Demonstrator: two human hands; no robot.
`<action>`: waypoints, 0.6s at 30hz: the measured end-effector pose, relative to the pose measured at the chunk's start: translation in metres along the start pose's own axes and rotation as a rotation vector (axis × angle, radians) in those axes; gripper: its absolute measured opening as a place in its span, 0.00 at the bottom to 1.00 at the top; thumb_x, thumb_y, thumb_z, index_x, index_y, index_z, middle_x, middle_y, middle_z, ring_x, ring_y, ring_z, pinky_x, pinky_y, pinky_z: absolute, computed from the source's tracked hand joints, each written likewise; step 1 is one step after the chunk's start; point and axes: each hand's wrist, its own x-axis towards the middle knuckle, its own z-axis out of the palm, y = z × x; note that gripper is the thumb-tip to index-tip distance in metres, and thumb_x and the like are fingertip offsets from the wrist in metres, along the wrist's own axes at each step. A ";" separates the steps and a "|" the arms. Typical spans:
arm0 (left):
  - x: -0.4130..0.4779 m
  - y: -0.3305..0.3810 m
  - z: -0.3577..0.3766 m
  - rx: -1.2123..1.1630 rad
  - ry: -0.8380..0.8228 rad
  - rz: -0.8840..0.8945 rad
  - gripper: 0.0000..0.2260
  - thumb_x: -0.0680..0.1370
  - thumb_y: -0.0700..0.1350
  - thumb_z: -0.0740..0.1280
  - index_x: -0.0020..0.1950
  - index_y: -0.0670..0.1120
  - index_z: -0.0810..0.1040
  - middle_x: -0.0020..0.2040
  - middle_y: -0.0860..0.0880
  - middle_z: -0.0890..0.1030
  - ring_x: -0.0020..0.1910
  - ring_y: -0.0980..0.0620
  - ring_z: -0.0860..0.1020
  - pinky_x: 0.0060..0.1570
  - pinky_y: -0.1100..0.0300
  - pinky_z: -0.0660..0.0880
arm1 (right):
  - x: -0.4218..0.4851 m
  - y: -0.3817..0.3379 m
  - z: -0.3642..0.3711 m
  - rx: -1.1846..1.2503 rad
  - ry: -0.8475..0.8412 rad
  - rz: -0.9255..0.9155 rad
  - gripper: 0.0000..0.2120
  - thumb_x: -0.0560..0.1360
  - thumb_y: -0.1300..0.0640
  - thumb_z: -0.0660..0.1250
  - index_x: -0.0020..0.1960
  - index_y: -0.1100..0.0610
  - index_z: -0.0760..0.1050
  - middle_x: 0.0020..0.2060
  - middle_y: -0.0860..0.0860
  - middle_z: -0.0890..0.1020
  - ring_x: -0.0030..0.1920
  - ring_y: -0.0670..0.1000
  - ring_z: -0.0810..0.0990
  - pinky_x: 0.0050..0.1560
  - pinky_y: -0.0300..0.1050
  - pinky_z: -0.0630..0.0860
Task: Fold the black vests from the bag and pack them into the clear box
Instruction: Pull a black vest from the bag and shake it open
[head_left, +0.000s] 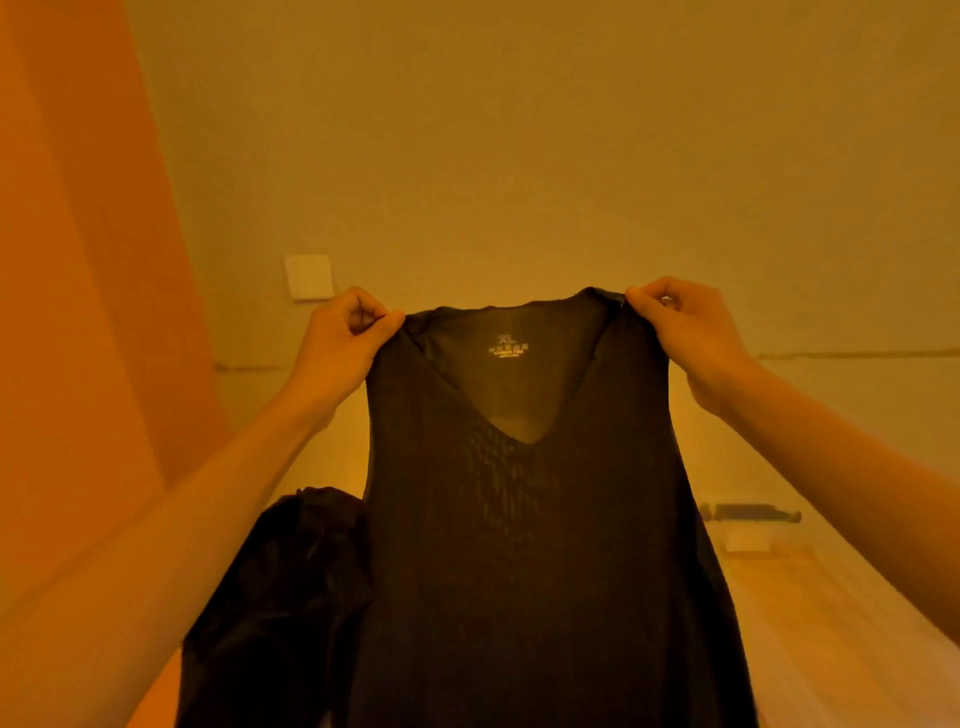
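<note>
A thin black vest (524, 545) hangs spread out in front of me, V-neck toward me, with a size label printed inside the collar. My left hand (343, 338) pinches its left shoulder strap and my right hand (685, 332) pinches the right strap, both held up at the same height. A dark heap (280, 587), the black bag or more black fabric, lies lower left, partly behind the vest. The clear box is hidden or out of view.
A pale wall with a white switch plate (308, 277) faces me. An orange curtain (88, 291) hangs along the left. A light wooden surface (810, 613) stretches below right, with a small dark object (753, 512) near the wall.
</note>
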 end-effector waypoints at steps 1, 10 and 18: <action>0.000 -0.031 0.011 0.065 -0.038 -0.055 0.07 0.81 0.47 0.70 0.48 0.44 0.78 0.38 0.50 0.79 0.37 0.57 0.76 0.36 0.65 0.72 | 0.003 0.031 0.010 -0.028 -0.001 0.054 0.10 0.81 0.50 0.68 0.50 0.56 0.82 0.46 0.55 0.83 0.43 0.49 0.80 0.41 0.43 0.75; -0.013 -0.282 0.110 0.205 -0.095 -0.436 0.08 0.82 0.45 0.68 0.47 0.43 0.74 0.45 0.46 0.78 0.46 0.48 0.77 0.39 0.57 0.70 | 0.006 0.294 0.099 -0.315 -0.008 0.370 0.10 0.83 0.53 0.65 0.52 0.59 0.79 0.49 0.52 0.79 0.49 0.52 0.76 0.48 0.48 0.71; 0.007 -0.388 0.162 0.261 -0.069 -0.468 0.08 0.82 0.46 0.68 0.47 0.44 0.73 0.44 0.49 0.77 0.45 0.50 0.76 0.42 0.56 0.72 | 0.037 0.392 0.139 -0.375 0.062 0.460 0.10 0.82 0.52 0.65 0.51 0.59 0.78 0.46 0.53 0.79 0.44 0.51 0.76 0.45 0.46 0.69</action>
